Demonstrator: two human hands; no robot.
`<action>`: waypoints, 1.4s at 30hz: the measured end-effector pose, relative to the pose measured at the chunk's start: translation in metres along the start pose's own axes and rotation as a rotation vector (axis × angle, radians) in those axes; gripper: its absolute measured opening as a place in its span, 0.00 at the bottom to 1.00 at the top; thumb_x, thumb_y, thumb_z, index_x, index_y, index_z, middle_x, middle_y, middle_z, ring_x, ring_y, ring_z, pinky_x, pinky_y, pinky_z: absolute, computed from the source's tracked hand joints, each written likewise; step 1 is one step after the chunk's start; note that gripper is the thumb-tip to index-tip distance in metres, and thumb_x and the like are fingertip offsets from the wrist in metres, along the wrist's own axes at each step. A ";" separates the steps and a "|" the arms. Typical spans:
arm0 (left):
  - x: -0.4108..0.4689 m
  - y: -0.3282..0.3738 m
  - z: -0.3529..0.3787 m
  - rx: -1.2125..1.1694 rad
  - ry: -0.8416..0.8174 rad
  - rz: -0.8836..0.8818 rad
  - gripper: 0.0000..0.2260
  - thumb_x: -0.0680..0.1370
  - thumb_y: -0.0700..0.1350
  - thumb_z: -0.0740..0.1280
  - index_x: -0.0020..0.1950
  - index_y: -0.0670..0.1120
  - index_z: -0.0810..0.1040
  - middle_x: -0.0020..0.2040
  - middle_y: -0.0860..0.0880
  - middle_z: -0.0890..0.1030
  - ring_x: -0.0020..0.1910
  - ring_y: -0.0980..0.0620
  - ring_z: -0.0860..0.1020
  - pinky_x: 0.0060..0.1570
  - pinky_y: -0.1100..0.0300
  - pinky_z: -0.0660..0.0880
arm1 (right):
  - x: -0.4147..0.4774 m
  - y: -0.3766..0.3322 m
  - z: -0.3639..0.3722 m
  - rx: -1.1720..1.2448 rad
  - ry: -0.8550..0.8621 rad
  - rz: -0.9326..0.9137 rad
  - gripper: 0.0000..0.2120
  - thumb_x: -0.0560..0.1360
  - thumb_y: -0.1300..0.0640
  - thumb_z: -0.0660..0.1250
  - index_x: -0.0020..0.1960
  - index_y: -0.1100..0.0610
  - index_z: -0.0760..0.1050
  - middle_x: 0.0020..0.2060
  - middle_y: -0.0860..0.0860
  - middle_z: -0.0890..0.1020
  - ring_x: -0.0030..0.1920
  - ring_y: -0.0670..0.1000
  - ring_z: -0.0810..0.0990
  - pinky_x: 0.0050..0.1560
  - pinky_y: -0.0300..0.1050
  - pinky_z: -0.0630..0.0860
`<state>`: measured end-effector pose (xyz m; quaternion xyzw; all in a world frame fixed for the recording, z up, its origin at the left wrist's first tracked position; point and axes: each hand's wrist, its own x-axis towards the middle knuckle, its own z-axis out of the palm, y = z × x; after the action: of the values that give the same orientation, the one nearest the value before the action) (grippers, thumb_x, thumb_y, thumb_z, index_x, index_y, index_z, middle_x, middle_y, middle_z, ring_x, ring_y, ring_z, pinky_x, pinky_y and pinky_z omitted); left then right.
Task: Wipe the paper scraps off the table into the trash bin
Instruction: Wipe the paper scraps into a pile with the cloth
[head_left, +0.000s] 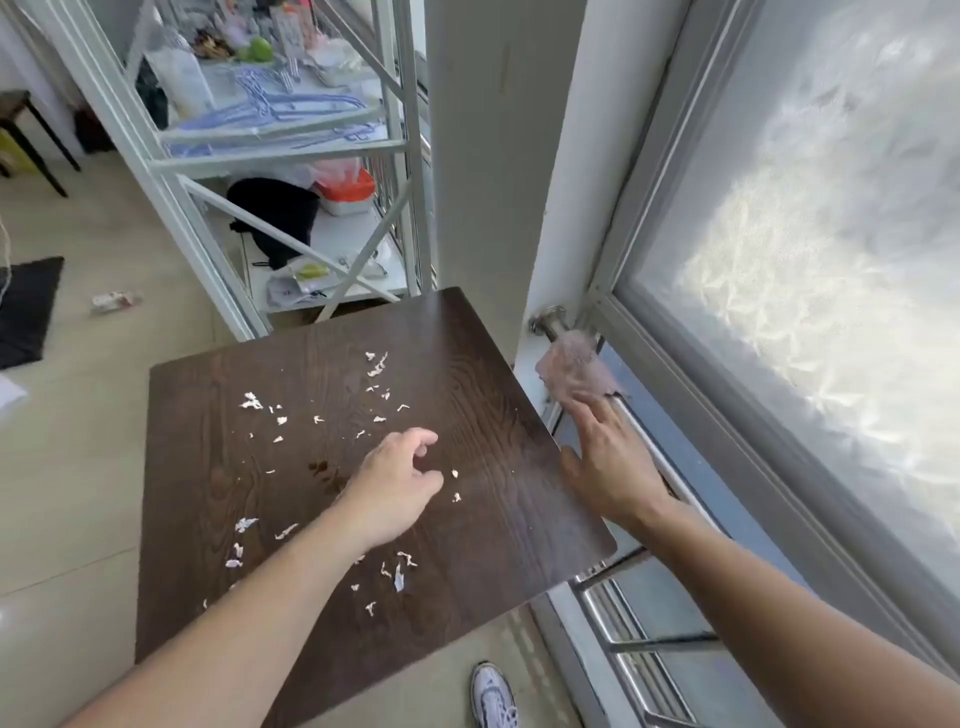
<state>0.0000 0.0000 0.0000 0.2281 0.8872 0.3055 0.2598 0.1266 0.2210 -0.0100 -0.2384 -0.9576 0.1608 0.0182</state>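
Several small white paper scraps (374, 374) lie scattered across a dark wooden table (483, 364). My left hand (397, 483) hovers over the table's middle, fingers loosely curled and apart, holding nothing. My right hand (610, 462) reaches past the table's right edge toward the window rail, fingers spread, its fingertips touching a pinkish cloth (574, 371) draped over the rail. I cannot tell whether it grips the cloth. No trash bin shows in the head view.
A white metal shelf (291, 150) with hangers and bags stands behind the table. A large frosted window (810, 249) and its metal rail run along the right. A black mat (26, 312) lies on the floor at left, and a white shoe (493, 696) shows below the table.
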 end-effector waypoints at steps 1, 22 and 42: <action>0.008 0.004 0.003 0.009 -0.001 0.002 0.22 0.74 0.46 0.65 0.69 0.52 0.73 0.62 0.52 0.75 0.53 0.53 0.80 0.60 0.54 0.73 | 0.012 0.006 0.000 -0.039 0.007 -0.019 0.31 0.77 0.61 0.64 0.79 0.58 0.64 0.77 0.57 0.69 0.76 0.60 0.67 0.75 0.55 0.66; 0.089 0.023 0.030 -0.017 0.020 -0.044 0.23 0.76 0.46 0.62 0.72 0.52 0.70 0.66 0.53 0.72 0.56 0.53 0.78 0.55 0.57 0.74 | 0.099 0.036 0.028 0.189 0.386 -0.235 0.29 0.67 0.82 0.64 0.63 0.64 0.82 0.58 0.60 0.86 0.54 0.52 0.84 0.46 0.53 0.83; 0.022 -0.281 -0.095 -0.131 0.603 -0.785 0.25 0.79 0.43 0.61 0.77 0.42 0.65 0.74 0.35 0.67 0.72 0.36 0.67 0.71 0.47 0.63 | 0.134 -0.076 0.186 0.339 0.038 0.277 0.18 0.73 0.67 0.63 0.56 0.52 0.83 0.64 0.56 0.77 0.61 0.59 0.79 0.57 0.49 0.72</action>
<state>-0.1430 -0.2277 -0.1280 -0.2382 0.9208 0.2919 0.1010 -0.0468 0.1641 -0.1680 -0.3642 -0.8745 0.3158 0.0539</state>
